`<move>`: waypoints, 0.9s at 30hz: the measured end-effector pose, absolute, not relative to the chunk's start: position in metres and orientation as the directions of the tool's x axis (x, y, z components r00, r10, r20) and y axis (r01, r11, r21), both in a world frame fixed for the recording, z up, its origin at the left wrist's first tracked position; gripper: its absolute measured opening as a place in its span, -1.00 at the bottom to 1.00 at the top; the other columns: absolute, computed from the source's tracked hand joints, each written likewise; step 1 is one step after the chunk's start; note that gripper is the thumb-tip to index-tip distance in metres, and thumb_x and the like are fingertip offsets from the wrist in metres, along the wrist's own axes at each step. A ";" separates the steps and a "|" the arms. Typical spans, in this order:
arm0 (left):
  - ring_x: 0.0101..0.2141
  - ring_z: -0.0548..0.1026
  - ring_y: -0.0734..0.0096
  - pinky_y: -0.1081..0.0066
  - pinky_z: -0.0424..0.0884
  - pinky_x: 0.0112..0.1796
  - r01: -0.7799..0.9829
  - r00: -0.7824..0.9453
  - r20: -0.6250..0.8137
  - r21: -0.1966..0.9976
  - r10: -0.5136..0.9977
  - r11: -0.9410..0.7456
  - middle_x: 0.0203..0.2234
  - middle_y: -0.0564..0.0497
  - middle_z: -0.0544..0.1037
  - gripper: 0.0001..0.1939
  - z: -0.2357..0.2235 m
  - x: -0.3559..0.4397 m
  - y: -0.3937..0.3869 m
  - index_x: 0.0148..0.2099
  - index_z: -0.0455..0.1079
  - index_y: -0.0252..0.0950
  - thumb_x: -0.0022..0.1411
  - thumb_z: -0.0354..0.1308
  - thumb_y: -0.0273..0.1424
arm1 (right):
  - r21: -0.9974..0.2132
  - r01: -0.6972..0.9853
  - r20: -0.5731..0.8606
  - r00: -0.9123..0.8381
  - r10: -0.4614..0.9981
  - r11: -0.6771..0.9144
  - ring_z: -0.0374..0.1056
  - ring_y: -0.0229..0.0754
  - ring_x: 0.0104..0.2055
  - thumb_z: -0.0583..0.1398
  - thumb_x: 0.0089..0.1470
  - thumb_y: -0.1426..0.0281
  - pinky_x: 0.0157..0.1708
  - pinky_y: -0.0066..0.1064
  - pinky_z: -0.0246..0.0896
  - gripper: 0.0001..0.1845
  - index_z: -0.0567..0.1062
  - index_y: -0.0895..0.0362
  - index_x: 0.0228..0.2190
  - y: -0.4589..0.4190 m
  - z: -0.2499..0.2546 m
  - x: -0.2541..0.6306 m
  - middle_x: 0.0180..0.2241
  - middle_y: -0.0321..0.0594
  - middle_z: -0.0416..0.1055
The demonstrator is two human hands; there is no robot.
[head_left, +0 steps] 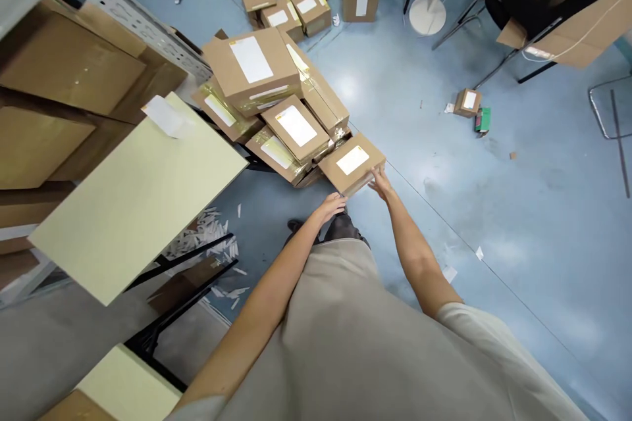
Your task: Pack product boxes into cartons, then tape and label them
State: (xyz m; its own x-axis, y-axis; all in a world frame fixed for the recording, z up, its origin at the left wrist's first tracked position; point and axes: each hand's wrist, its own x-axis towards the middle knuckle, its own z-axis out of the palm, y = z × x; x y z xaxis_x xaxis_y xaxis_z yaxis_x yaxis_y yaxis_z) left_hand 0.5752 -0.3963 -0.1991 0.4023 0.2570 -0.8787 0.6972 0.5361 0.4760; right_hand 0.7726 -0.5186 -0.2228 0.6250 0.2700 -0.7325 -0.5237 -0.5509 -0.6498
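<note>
- The flat cardboard box (349, 174) is plain brown, shallow, with crisp straight edges and a closed top
- A white label (352, 160) lies on that top, its print too small to read
- The box is at the near right end of a stack of cartons (296, 128), in front of the person's legs (340, 229), above the blue floor (494, 197)
- The right hand (380, 183) grasps the box at its right end, on the side nearest the person
- The left hand (332, 206) grips the same box at its near corner, so both hands share the hold
- The underside is out of sight, as are the fingertips that reach beneath it; whether the box bears on the cartons behind it I cannot tell
- The lower cartons are partly covered by those on top, one shoe (295, 225) shows only in part beside the legs, and the left-hand shelving (143, 20) is cut off by the frame
- The labelled face points up toward the camera, and a narrow side faces the person
- The long axis slants across the view, from lower left to upper right, and the label's long side runs the same way
</note>
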 end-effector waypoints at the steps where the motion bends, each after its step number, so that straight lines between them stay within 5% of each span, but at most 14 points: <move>1: 0.40 0.54 -0.16 -0.09 0.49 0.34 0.695 0.397 -0.880 0.474 0.260 0.542 0.41 -0.40 0.55 -0.39 -0.203 0.582 -0.396 0.21 0.57 -0.26 0.17 0.63 -0.27 | -0.588 -0.606 -0.798 0.542 0.262 -0.536 0.64 -0.10 0.08 0.22 0.41 0.11 0.15 -0.12 0.58 -0.15 0.23 0.05 0.59 -0.514 -0.230 0.766 0.52 0.13 0.35; 6: 0.51 0.39 -0.18 -0.12 0.42 0.39 0.665 0.403 -0.869 0.494 0.288 0.560 0.54 -0.40 0.40 -0.17 -0.204 0.582 -0.385 0.43 0.50 -0.20 0.17 0.62 -0.22 | -0.525 -0.653 -0.844 0.481 0.236 -0.547 0.62 -0.28 -0.25 0.24 0.33 0.29 -0.01 -0.26 0.62 -0.17 0.31 0.03 0.56 -0.501 -0.247 0.738 0.44 0.07 0.46; 13: 0.35 0.60 -0.19 -0.07 0.46 0.37 0.564 0.351 -0.853 0.521 0.385 0.641 0.30 -0.44 0.64 -0.37 -0.178 0.516 -0.362 0.13 0.63 -0.30 0.12 0.64 -0.10 | -0.576 -0.556 -0.780 0.594 0.199 -0.599 0.53 -0.26 -0.37 0.28 0.26 0.21 -0.29 -0.39 0.56 -0.34 0.53 0.15 0.32 -0.484 -0.235 0.729 0.08 -0.01 0.65; 20: 0.20 0.71 -0.13 -0.03 0.51 0.32 0.273 0.177 -0.792 0.610 0.584 0.744 0.07 -0.35 0.77 -0.50 -0.158 0.435 -0.346 -0.16 0.59 -0.25 0.02 0.63 -0.05 | -0.723 -0.300 -0.674 0.500 0.543 -0.622 0.63 -0.14 -0.27 0.41 0.16 0.10 -0.25 -0.38 0.56 -0.57 0.63 0.11 -0.05 -0.425 -0.189 0.674 -0.17 -0.10 0.65; 27: 0.09 0.75 0.01 0.05 0.55 0.27 -0.157 -0.060 -0.697 0.713 0.714 0.683 -0.04 -0.27 0.81 -0.75 -0.144 0.307 -0.344 -0.19 0.63 -0.26 0.16 0.49 -0.23 | -0.820 0.157 -0.556 0.010 0.831 -0.550 0.67 -0.06 -0.24 0.41 0.12 0.01 -0.21 -0.28 0.57 -0.59 0.62 0.08 -0.21 -0.342 -0.153 0.496 -0.20 -0.10 0.71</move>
